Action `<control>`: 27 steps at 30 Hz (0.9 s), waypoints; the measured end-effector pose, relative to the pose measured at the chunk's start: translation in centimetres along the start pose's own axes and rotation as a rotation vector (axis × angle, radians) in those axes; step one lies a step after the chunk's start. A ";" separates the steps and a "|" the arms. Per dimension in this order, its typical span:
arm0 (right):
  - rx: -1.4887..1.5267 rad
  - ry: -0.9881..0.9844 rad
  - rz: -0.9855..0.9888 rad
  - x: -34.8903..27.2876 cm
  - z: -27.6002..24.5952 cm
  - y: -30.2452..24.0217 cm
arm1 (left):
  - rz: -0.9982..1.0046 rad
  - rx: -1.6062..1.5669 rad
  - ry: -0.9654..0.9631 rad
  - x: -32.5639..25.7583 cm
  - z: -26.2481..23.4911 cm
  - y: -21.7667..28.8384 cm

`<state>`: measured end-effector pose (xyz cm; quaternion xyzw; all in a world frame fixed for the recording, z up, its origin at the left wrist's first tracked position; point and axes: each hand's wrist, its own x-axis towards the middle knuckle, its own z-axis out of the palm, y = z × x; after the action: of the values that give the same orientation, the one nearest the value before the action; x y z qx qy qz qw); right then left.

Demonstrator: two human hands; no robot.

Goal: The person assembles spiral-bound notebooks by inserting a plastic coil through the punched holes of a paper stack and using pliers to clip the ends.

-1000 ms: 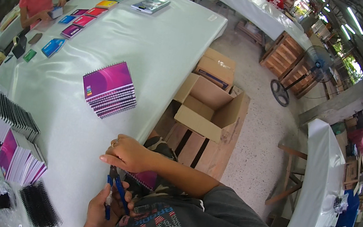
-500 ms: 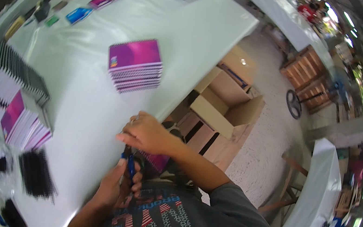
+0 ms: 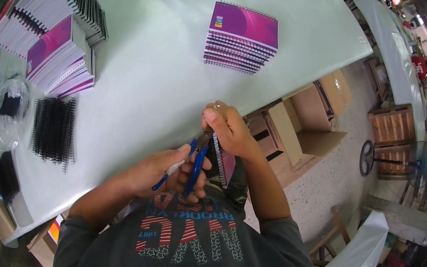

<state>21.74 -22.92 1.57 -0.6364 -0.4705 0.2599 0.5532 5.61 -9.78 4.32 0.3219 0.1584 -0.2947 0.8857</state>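
Note:
Blue-handled cutting pliers (image 3: 196,171) sit in my left hand (image 3: 167,165), its fingers wrapped round the spread handles. Their dark jaws are at the upper end of the coil of a spiral notebook (image 3: 228,163), close by my right fingertips. Whether the jaws bite on the wire cannot be made out. My right hand (image 3: 227,127) is closed on the notebook's upper end, holding it tilted at the table's edge in front of my body. Most of its pinkish-purple cover is hidden behind the coil and my right hand and forearm.
A stack of purple spiral notebooks (image 3: 244,30) stands ahead on the white table (image 3: 151,69). At left are stacked notebooks (image 3: 63,50), black binding coils (image 3: 54,129) and a clear plastic bag (image 3: 9,97). Open cardboard boxes (image 3: 303,125) stand right of the table, beyond its edge.
The view has swung, so the table's things sit elsewhere in it. The notebook is raised into clearer sight between my hands, and the handles of the pliers look wider apart.

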 end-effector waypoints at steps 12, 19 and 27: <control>0.177 0.040 0.117 0.0 0.5 -1.3 | -0.113 0.022 -0.083 -1.6 -0.8 1.7; 0.077 -0.036 0.087 0.0 1.1 -1.9 | 0.322 1.704 0.559 -2.5 1.1 2.0; 0.115 -0.045 0.254 -0.1 1.8 -0.8 | 0.430 1.795 0.577 -3.2 -5.9 5.6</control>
<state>19.87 -22.19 1.90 -0.6520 -0.3829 0.3686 0.5408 6.12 -1.03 4.13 0.9609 0.0235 -0.0471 0.2720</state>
